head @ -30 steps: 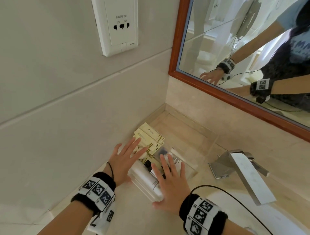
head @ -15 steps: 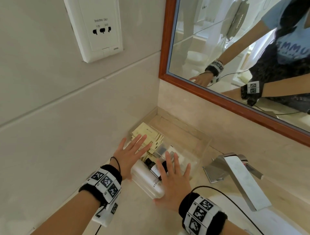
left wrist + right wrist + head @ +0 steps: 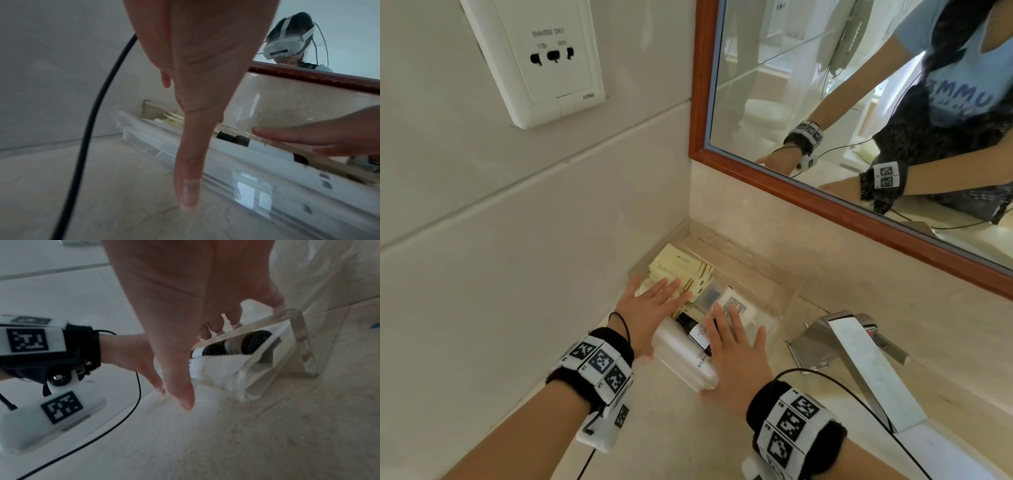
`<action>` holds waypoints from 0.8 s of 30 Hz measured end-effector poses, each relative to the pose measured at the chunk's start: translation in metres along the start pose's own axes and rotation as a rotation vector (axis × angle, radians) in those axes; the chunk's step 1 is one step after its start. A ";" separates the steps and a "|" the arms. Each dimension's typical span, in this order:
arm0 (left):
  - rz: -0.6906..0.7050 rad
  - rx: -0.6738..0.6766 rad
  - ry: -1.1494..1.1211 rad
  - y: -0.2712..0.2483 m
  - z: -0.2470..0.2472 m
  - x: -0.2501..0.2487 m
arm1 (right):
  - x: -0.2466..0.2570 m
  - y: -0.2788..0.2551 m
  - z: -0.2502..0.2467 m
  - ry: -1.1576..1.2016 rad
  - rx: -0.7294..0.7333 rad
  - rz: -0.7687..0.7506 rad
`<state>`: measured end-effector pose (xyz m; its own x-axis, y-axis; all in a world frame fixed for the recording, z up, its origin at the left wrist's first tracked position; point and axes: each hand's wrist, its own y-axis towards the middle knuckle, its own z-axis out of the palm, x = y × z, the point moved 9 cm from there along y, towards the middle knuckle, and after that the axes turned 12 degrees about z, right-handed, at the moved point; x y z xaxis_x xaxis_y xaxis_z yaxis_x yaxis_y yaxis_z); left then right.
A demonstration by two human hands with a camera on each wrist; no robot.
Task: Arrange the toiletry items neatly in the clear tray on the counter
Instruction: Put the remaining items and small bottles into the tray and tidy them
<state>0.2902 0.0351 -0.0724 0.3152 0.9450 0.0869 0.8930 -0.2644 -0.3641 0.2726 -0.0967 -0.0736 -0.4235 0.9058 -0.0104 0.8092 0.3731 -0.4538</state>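
Change: both hands are kept flat over the tray (image 3: pixel 787 291), as a second ago; the view is shifted slightly. Left hand (image 3: pixel 650 308): fingers straight and spread, laid over the yellow sachets (image 3: pixel 678 265), nothing gripped. Right hand (image 3: pixel 736 359): fingers straight, laid on the tray's near rim, nothing gripped. Room: tray is set in the bench (image 3: pixel 654 428) corner, near the wall (image 3: pixel 517 240); tap (image 3: pixel 856 349) stands just beside it on the right. Contents: sachets at the left, a dark bottle (image 3: pixel 695 330), white packets (image 3: pixel 736 305), and a white tube (image 3: pixel 681 363) along the near side.
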 end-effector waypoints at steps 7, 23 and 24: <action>0.004 -0.012 0.019 0.002 -0.005 0.000 | -0.002 0.001 -0.003 0.010 0.017 0.001; -0.006 -0.020 -0.002 0.004 -0.005 0.001 | -0.008 0.024 -0.015 0.020 -0.073 0.033; -0.006 -0.022 -0.002 0.004 -0.005 0.001 | -0.007 0.027 -0.015 0.015 -0.068 0.039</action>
<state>0.2953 0.0343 -0.0691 0.3093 0.9470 0.0869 0.9018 -0.2631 -0.3428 0.3035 -0.0897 -0.0721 -0.3857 0.9225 -0.0129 0.8507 0.3501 -0.3921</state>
